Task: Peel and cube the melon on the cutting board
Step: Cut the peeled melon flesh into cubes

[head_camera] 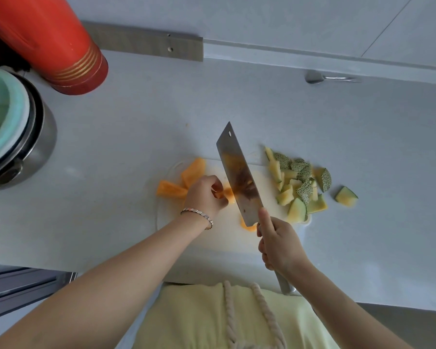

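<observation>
1. Right, white cutting board (219, 238) sits mid-counter (126, 137), straight in front of the person.
2. Right hand (280, 245) is wrapped tight round the cleaver (238, 172) handle, forefinger laid along the blade's heel; blade points to 11 o'clock, its edge down beside an orange melon piece (227, 193).
3. Left hand (205, 195), bracelet (198, 215) on the wrist, has its fingertips pinched closed on that melon piece, just at 9 o'clock of the blade.
4. Peeled orange melon slices (184, 181) lie at 10 o'clock of the left hand, on the board's far-left corner, touching each other.
5. Small orange scrap (248, 226) lies under the blade heel, at 12 o'clock of the right hand.
6. Rind pile (297, 185), netted green skins and pale offcuts, is heaped at 3 o'clock of the cleaver on the board's right edge; one stray rind chunk (345, 196) sits on the counter further at 3 o'clock, apart from the pile.
7. Red flask (56, 41) and steel pot (23, 137) stand far off at 10 o'clock; metal spoon (330, 77) at 1 o'clock by the wall.
</observation>
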